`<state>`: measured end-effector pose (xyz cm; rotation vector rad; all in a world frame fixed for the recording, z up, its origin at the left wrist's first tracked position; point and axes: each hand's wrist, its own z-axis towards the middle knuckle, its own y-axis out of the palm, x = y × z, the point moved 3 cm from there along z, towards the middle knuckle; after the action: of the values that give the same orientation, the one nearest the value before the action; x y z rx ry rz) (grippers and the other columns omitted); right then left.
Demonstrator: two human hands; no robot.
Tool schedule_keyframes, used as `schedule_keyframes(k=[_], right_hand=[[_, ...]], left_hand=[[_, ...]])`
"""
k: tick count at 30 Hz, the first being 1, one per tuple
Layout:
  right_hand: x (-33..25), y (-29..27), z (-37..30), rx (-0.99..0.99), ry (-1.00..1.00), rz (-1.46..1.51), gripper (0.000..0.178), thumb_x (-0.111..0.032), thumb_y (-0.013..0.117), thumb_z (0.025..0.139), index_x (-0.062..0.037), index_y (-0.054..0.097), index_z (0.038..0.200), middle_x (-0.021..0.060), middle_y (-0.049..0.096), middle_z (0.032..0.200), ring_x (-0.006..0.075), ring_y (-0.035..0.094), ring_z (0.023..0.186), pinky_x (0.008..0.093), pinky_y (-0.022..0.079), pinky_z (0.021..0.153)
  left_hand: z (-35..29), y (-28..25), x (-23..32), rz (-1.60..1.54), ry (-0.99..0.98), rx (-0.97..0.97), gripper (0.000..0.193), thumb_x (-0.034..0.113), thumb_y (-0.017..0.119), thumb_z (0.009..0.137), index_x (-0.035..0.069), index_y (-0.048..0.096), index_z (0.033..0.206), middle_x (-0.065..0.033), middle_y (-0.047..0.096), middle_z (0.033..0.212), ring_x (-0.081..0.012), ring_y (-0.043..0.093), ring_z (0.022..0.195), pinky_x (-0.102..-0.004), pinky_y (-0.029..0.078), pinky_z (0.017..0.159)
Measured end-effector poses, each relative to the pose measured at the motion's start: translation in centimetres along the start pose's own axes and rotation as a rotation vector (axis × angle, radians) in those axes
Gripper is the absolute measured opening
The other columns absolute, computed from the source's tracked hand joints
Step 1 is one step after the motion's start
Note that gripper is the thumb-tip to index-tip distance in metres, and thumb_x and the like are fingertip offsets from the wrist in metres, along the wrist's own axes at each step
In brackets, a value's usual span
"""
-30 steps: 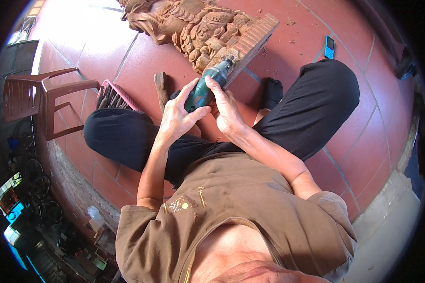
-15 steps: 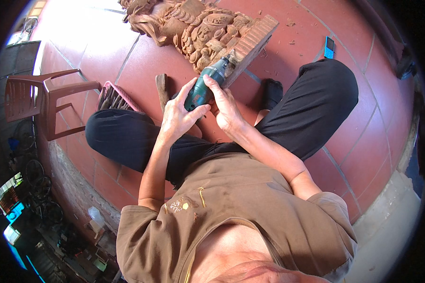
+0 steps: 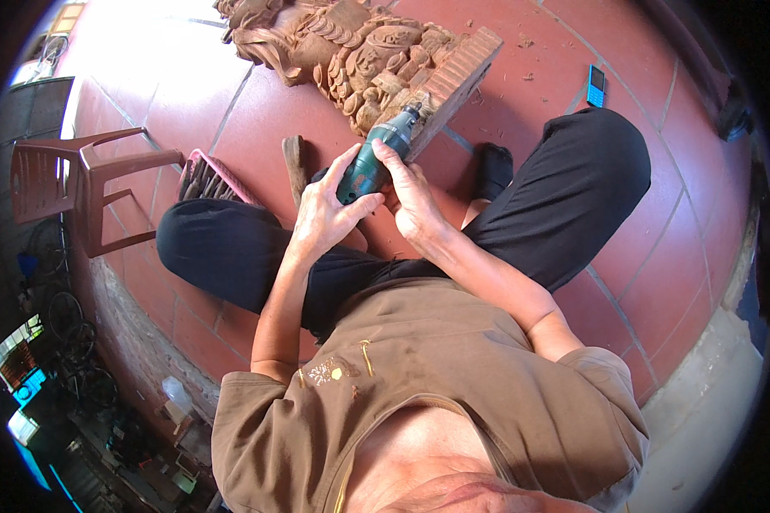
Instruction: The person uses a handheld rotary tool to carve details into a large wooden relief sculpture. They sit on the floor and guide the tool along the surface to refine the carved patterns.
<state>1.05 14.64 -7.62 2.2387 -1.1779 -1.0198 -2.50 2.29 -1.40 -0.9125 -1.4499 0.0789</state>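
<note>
Between my legs, both hands grip a green rotary tool [image 3: 370, 171] with a grey nose and a dark collar at its tip. My left hand [image 3: 323, 209] wraps its left side and rear, fingers and thumb closed round the body. From the right, my right hand [image 3: 409, 197] holds it, thumb lying along the top. The tool slants up and to the right, its tip at the near edge of a carved brown wooden figure [image 3: 376, 60] lying on the floor. Whether the bit touches the wood I cannot tell. The figure's stepped base [image 3: 464, 81] points right.
A wooden mallet or handle [image 3: 294, 167] lies left of the tool, beside a pink basket [image 3: 218, 171] of thin tools. Further left stands a brown plastic chair [image 3: 94, 184]. A blue mobile phone [image 3: 596, 86] rests on the red tile floor [image 3: 642, 214], and wood chips are scattered beyond the base.
The tool and both hands have shifted very slightly to the right and nearer to me. My grip looks the same, and the carving stays in place.
</note>
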Motion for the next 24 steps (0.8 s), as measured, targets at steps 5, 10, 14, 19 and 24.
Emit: schedule_keyframes(k=[5, 10, 14, 19, 24], right_hand=[[-0.4, 0.3, -0.7, 0.011, -0.012, 0.002, 0.043, -0.041, 0.077, 0.08, -0.008, 0.06, 0.103, 0.001, 0.061, 0.09, 0.0109, 0.06, 0.081, 0.0274, 0.051, 0.064], [-0.4, -0.1, -0.8, 0.03, -0.026, 0.032, 0.042, -0.039, 0.077, 0.081, -0.0071, 0.06, 0.103, 0.0009, 0.061, 0.089, 0.0108, 0.06, 0.08, 0.0282, 0.05, 0.066], [-0.3, -0.6, -0.7, 0.032, -0.031, 0.01, 0.043, -0.039, 0.077, 0.081, -0.0063, 0.06, 0.104, 0.0009, 0.062, 0.092, 0.0105, 0.059, 0.082, 0.0285, 0.05, 0.07], [-0.3, -0.7, -0.8, 0.042, -0.059, 0.028, 0.045, -0.039, 0.077, 0.082, -0.0051, 0.06, 0.106, 0.0007, 0.062, 0.094, 0.0103, 0.058, 0.084, 0.0279, 0.049, 0.073], [0.0, -0.7, -0.8, 0.049, -0.057, 0.019, 0.049, -0.042, 0.076, 0.081, -0.0037, 0.06, 0.107, 0.0019, 0.06, 0.096, 0.0112, 0.056, 0.087, 0.0291, 0.047, 0.078]], left_hand=[[0.0, -0.1, 0.3, -0.007, 0.0, -0.019, 0.072, 0.027, 0.078, 0.075, 0.005, 0.047, 0.136, -0.0224, 0.067, 0.099, -0.0326, 0.067, 0.091, -0.0378, 0.051, 0.084], [0.1, 0.0, 0.6, -0.025, -0.028, -0.067, 0.072, 0.027, 0.078, 0.074, 0.004, 0.048, 0.136, -0.022, 0.067, 0.096, -0.0324, 0.068, 0.09, -0.0378, 0.05, 0.083], [0.2, 0.1, 0.8, -0.027, -0.026, -0.074, 0.072, 0.027, 0.077, 0.074, 0.005, 0.048, 0.136, -0.0222, 0.067, 0.098, -0.0323, 0.068, 0.091, -0.0378, 0.05, 0.084], [0.2, 0.0, 1.0, -0.033, -0.055, -0.107, 0.072, 0.025, 0.077, 0.075, 0.006, 0.047, 0.138, -0.0157, 0.067, 0.104, -0.0219, 0.065, 0.096, -0.0345, 0.049, 0.089], [0.3, -0.1, 1.0, -0.037, -0.077, -0.13, 0.072, 0.025, 0.077, 0.075, 0.006, 0.047, 0.138, -0.0156, 0.067, 0.106, -0.0213, 0.065, 0.097, -0.0341, 0.048, 0.089]])
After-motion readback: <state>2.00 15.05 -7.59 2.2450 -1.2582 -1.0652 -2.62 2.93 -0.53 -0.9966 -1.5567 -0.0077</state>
